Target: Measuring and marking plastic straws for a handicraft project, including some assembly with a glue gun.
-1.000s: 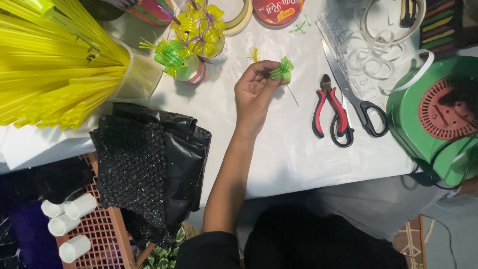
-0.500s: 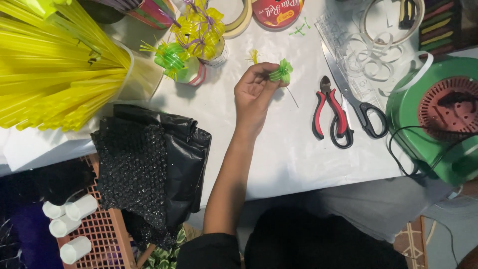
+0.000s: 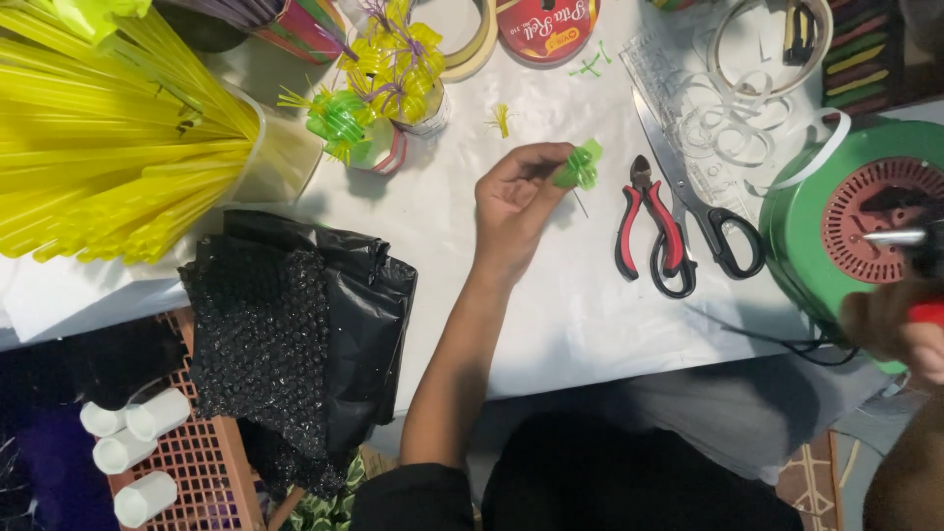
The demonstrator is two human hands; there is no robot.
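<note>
White table (image 3: 551, 324): red pliers (image 3: 644, 221), scissors (image 3: 703, 202), black bubble wrap (image 3: 295, 324), yellow straws (image 3: 108, 147).

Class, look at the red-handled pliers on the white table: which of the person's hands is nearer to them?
The left hand. It sits just left of the red-handled pliers, pinching a small green flower. The right hand is farther off at the frame's right edge, gripping a tool over the green round device.

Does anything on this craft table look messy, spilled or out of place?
Small green snippets and a yellow frayed scrap lie loose on the white table. The black plastic sheet hangs crumpled over the table's edge. Otherwise nothing looks damaged.
</note>
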